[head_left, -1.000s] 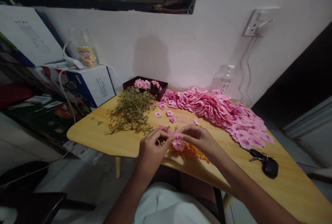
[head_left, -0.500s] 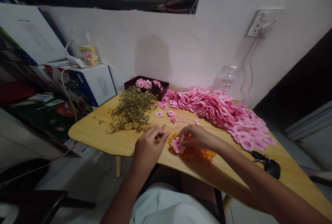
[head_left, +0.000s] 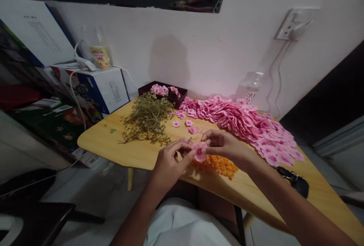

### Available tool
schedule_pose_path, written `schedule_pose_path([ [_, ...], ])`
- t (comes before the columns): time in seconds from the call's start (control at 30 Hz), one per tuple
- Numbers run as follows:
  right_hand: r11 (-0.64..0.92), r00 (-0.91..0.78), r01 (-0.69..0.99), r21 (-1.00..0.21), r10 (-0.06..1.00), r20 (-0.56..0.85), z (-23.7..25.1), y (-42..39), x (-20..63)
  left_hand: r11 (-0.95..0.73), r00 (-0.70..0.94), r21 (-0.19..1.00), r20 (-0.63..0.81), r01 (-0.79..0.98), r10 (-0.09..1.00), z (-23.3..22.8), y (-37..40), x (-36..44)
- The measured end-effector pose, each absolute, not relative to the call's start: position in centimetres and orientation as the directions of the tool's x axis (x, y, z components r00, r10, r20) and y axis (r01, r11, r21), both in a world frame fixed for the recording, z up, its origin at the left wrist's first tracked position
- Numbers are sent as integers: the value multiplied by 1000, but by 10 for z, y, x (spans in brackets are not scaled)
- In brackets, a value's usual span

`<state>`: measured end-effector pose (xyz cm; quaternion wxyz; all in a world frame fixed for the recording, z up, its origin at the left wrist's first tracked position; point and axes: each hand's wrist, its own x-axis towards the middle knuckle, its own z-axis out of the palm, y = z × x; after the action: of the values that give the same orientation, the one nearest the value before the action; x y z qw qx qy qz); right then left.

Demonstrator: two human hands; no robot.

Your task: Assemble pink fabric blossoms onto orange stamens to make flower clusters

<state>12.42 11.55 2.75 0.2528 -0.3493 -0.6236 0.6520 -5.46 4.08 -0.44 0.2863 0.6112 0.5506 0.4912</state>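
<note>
Pinching a pink flower [head_left: 200,151] between the fingertips of my left hand [head_left: 170,161] and right hand [head_left: 227,147], I am holding it just above the orange pile [head_left: 220,164] on the wooden table [head_left: 113,148]. Both grips are clamping on it, with the green stems [head_left: 146,119] lying beyond my left hand and the pink petal heap [head_left: 241,119] beyond my right.

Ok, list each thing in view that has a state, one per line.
Left hand: grip pinched on a small stem.
Right hand: grip pinched on the pink flower.
Dark tray: open, holding pink flowers.
Wall socket: plug inserted.
Keys: lying flat on the table.
</note>
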Motion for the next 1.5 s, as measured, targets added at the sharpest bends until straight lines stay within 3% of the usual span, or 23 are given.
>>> schedule_pose_path([
  [0.23, -114, -554, 44, -993, 824, -119, 36, 103, 123, -241, -126, 927, 286, 289, 950, 0, 36, -52],
  [0.7, -54, -565, 47, -997, 822, -71, 34, 100, 125, -321, -106, 856, 393, 406, 914, 4, 37, -50],
  [0.83, 134, -526, 142, -981, 849, 40, 22, 108, 127, -323, -215, 853, 434, 410, 875, -2, 41, -56],
  [0.9, 353, -500, 310, -883, 850, 165, 12, 113, 130, -297, -297, 870, 426, 392, 855, -6, 44, -63],
  [0.97, 543, -544, 494, -679, 802, 245, 3, 117, 132, -273, -367, 885, 413, 377, 833, -10, 46, -71],
  [1.03, 642, -613, 601, -477, 753, 240, -2, 118, 131, -268, -409, 893, 410, 362, 815, -12, 48, -78],
  [1.13, 680, -655, 670, -298, 730, 196, -4, 117, 124, -267, -435, 893, 415, 361, 799, -13, 48, -82],
  [1.33, 709, -698, 695, -117, 705, 127, -3, 123, 105, -239, -432, 880, 419, 411, 799, -10, 46, -78],
  [1.5, 703, -697, 704, -103, 711, 93, -7, 128, 98, -225, -421, 871, 419, 436, 805, -9, 46, -78],
])
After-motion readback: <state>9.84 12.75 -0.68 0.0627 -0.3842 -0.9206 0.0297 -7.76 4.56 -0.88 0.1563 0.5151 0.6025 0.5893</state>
